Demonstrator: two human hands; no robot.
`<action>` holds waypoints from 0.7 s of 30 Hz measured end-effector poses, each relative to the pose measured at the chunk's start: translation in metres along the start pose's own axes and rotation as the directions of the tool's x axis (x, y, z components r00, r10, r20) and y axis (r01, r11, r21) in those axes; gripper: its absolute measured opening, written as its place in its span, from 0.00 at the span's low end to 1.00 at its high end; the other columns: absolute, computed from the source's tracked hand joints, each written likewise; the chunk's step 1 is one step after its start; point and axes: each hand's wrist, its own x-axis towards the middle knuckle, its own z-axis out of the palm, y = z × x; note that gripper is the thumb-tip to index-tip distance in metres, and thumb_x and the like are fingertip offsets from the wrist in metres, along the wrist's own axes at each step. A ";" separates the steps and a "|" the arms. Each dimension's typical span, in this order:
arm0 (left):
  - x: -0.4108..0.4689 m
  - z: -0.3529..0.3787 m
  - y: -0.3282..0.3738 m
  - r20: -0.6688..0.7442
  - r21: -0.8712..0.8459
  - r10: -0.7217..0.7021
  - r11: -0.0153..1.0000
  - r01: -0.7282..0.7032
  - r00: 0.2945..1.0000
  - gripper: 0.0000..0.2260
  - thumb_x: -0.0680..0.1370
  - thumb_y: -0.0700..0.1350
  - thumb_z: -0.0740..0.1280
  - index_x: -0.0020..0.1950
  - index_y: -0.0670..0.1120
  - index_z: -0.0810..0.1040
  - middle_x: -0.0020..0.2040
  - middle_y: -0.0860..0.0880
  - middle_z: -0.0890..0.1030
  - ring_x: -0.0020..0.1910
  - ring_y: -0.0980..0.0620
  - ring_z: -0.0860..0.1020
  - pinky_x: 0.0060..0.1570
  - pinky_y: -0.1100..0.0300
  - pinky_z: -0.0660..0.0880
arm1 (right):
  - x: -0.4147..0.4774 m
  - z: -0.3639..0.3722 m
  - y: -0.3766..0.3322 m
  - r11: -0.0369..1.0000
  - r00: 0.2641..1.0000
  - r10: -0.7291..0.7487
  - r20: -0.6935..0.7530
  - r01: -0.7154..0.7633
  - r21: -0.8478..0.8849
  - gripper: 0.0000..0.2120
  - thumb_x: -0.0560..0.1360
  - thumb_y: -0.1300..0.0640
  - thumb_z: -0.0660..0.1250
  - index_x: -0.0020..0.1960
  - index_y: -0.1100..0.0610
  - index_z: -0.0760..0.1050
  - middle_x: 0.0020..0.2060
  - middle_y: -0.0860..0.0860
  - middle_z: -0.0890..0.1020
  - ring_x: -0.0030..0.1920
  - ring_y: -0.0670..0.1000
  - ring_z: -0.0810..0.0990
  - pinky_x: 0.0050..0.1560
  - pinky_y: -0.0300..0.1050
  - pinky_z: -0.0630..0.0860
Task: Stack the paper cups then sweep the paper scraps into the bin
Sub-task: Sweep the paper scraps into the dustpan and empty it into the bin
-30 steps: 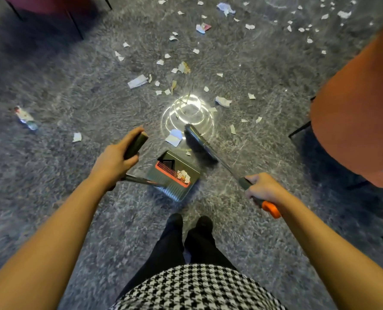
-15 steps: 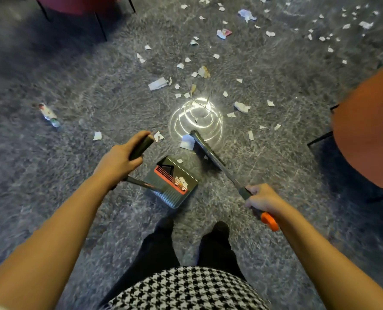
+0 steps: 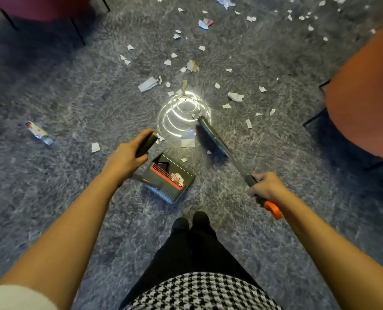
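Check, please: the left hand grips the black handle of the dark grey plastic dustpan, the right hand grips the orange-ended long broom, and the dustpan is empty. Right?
One point is wrong: in the head view the dark grey plastic dustpan is not empty; a few white paper scraps lie in it by its orange comb. Both grips are as stated.

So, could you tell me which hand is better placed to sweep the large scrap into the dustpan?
Right hand: it grips the broom, whose head sits beside the scrap; left hand holds the dustpan.
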 end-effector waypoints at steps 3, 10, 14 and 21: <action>0.009 -0.002 0.006 0.007 0.014 0.039 0.999 -0.039 0.999 0.30 0.77 0.40 0.65 0.74 0.61 0.60 0.50 0.39 0.79 0.38 0.43 0.75 0.37 0.50 0.74 | 0.006 0.002 -0.012 0.997 0.999 -0.036 0.002 0.036 -0.061 0.28 0.69 0.75 0.65 0.68 0.66 0.68 0.35 0.57 0.74 0.28 0.52 0.69 0.24 0.43 0.66; 0.016 0.001 0.008 0.010 0.091 0.024 0.996 -0.025 1.000 0.31 0.77 0.42 0.65 0.75 0.63 0.57 0.51 0.37 0.80 0.44 0.39 0.79 0.41 0.49 0.74 | 0.003 0.007 -0.036 0.989 0.996 -0.033 0.086 0.045 -0.143 0.24 0.71 0.74 0.64 0.66 0.72 0.67 0.41 0.61 0.72 0.31 0.56 0.70 0.32 0.48 0.65; 0.018 0.002 0.007 0.000 0.122 0.019 0.992 -0.019 1.000 0.31 0.77 0.43 0.65 0.75 0.63 0.57 0.52 0.38 0.80 0.46 0.38 0.79 0.41 0.51 0.73 | -0.008 0.009 -0.041 0.975 0.989 -0.043 0.144 0.073 -0.210 0.25 0.72 0.73 0.64 0.69 0.69 0.65 0.45 0.63 0.72 0.29 0.54 0.68 0.30 0.46 0.64; 0.018 0.003 0.007 0.000 0.126 0.036 0.991 -0.035 0.999 0.32 0.77 0.42 0.65 0.75 0.63 0.56 0.51 0.38 0.80 0.42 0.40 0.78 0.37 0.55 0.70 | -0.022 0.010 -0.031 0.939 0.978 -0.023 0.208 0.092 -0.330 0.22 0.71 0.72 0.66 0.64 0.73 0.69 0.36 0.60 0.70 0.27 0.53 0.69 0.26 0.44 0.67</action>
